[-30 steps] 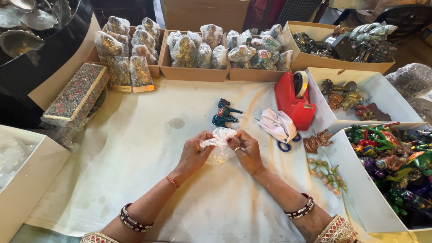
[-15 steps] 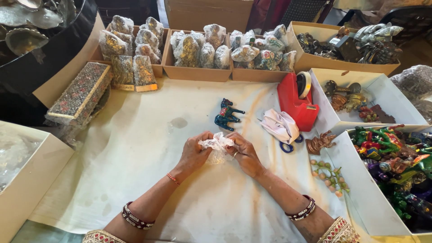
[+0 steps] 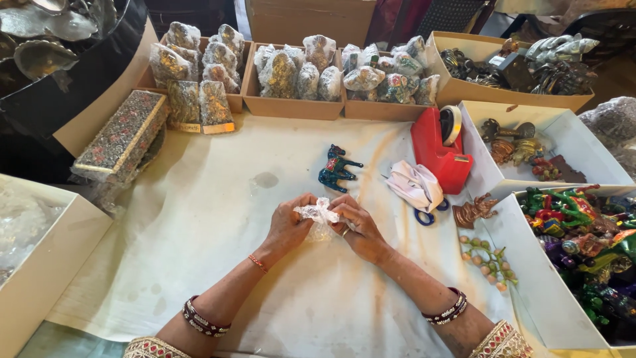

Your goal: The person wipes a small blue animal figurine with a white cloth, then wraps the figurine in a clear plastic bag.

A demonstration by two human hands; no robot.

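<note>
Head view, left hand point(image 3: 288, 225), right hand point(image 3: 358, 229) gripping crumpled plastic wrap point(image 3: 318, 213), contents hidden

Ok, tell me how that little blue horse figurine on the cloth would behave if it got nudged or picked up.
The blue horse figurine lies on its side, so it probably won't tip further and would slide rather than roll. Its thin legs and tail look breakable, so it is likely fragile. It seems rigid and, being small, probably light.

horse figurine point(image 3: 336, 168) behind hands point(image 3: 324, 222) | tape dispenser point(image 3: 440, 147) right of figurine | scissors point(image 3: 424, 213) before dispenser
</note>
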